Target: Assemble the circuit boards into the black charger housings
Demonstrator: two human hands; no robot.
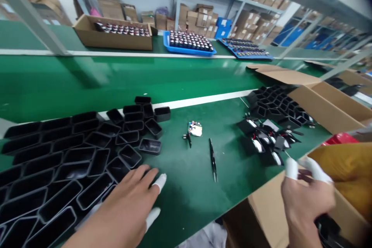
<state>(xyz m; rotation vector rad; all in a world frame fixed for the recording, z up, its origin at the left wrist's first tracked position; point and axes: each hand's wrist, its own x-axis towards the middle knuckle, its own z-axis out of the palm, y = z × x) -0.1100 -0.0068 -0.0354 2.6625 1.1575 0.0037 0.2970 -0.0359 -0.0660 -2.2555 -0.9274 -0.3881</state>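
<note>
Left hand (132,197) lies flat, palm down, fingers spread & released, white cots on a couple of fingertips (159,181). It rests at the near edge of the black shells (72,162), a big loose spread of open-top plastic housings running off to its left and ahead of it. Holding nothing.

Right hand (305,197) is over the carton (267,209) at the table edge, cots on two raised fingers (291,168). The fingers curl down toward something dark in the box below the wrist; can't tell if it's actually gripped, view's blurred there. Yellow bag (348,170) just right of that hand, w/ something red behind it.

Between the hands, further out on the green mat (188,193): tweezers (213,159) lying free, and just beyond them a small circuit board (195,128) w/ a short lead. Ahead of the right hand sits a cluster of shells w/ boards & wires fitted (264,143), then more empties and an open box (328,100).

My read: a fetch step, right hand digging stock from the carton while left steadies by the empties. Next move prob. needs the left to pinch one shell clear of its neighbours w/o dragging the pile, and the right to come up w/ a part held cleanly; board & tweezers are within easy reach of both.
</note>
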